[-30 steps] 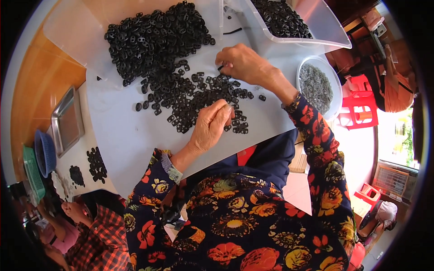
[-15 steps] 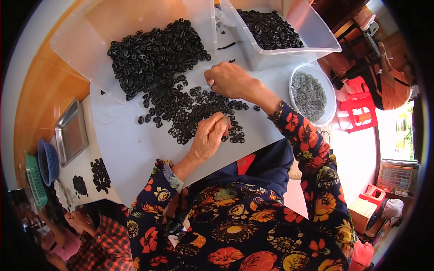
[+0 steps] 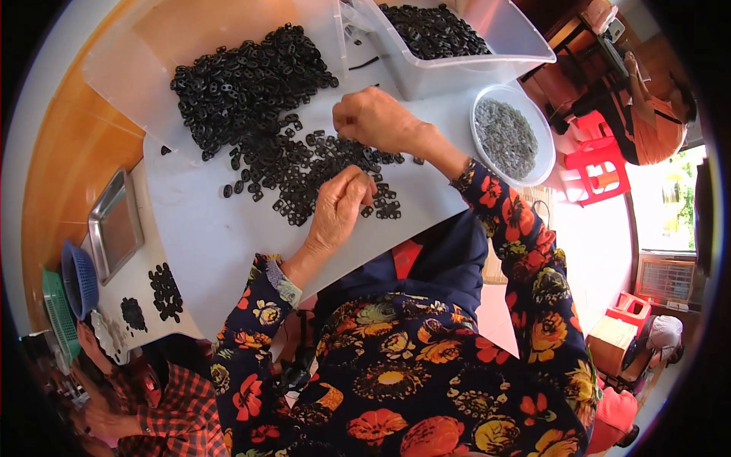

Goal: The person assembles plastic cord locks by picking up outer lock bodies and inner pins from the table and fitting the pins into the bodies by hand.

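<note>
Compared with a moment earlier, both hands are sitting closer together over the loose spread of small black plastic ring-shaped parts lying across the middle of the white tabletop. The left hand is curling its fingers down onto the near edge of the spread, though whether it is pinching a part I cannot tell. The right hand is bunching its fingertips at the far edge, beside the clear plastic bin and round white bowl of grey pieces.
</note>
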`<state>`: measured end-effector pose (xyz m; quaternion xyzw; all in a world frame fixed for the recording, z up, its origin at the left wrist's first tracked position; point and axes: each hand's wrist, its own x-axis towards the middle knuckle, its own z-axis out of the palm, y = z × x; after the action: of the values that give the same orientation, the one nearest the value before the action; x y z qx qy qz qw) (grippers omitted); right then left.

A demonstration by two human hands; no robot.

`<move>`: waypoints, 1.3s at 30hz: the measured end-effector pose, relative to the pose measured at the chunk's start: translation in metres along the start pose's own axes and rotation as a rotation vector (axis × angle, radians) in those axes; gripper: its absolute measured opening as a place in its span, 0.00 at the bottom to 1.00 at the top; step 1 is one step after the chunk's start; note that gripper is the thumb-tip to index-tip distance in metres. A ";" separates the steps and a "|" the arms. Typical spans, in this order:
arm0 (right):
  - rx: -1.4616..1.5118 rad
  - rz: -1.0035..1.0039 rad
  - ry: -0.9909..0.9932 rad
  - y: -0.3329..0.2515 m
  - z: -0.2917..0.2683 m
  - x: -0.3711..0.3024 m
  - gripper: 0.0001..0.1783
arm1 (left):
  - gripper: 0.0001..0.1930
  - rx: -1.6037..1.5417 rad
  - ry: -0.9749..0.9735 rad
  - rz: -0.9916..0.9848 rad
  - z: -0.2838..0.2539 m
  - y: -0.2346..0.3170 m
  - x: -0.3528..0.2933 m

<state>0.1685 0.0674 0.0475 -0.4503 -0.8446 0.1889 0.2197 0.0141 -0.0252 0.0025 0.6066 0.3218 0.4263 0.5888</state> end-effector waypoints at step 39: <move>0.739 0.381 0.314 -0.035 0.020 -0.076 0.07 | 0.10 0.295 0.173 0.096 -0.008 0.014 0.012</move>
<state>0.1716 -0.0181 0.0336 -0.5123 -0.5785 0.4446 0.4529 0.0105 -0.0122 0.0178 0.6622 0.4009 0.4529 0.4424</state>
